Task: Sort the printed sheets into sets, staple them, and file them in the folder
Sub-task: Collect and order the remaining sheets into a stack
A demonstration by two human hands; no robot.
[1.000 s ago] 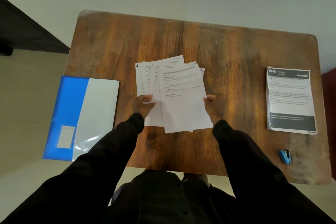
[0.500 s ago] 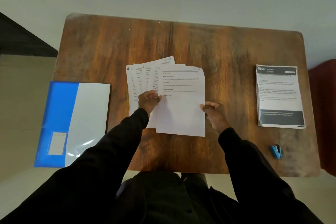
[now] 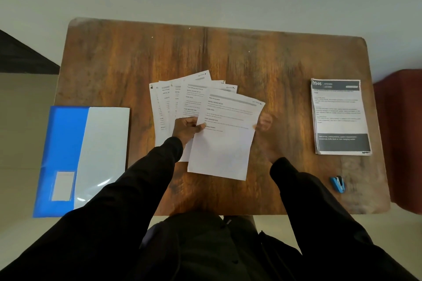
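1. A brown wooden worktop (image 3: 228,57) with rounded corners fills the middle of the view and carries everything else.
2. Two black sleeves (image 3: 137,185) reach in from the near edge, one towards each side of the papers in the centre.
3. A flat plastic folder (image 3: 80,159), blue on its left part and white on its right, lies closed at the left. It sits across the worktop's left edge, with its blue side hanging out beyond it. A pale label pocket sits near its front left corner.
4. A fan of white printed sheets (image 3: 166,102) is spread at the centre of the worktop, the pages overlapping one another and splayed out towards the far side.
5. A front sheet (image 3: 223,148), white with printed headings on its upper half and blank below, lies over the fan's right side, tilted a little clockwise.
6. A squared-up stack of printed sheets (image 3: 340,116), its top page bearing a dark header band and a dark footer band, lies at the right, well apart from the fan.
7. The left hand (image 3: 186,130) has its fingers curled and holds the fan where the pages meet, its thumb pressed at the front sheet's left edge.
8. The right hand (image 3: 266,125) is at the front sheet's right edge, but it is too blurred to tell whether it grips the paper or merely touches it.
9. A small blue stapler (image 3: 337,183) lies near the front right corner, just in front of the stack and touching nothing else.
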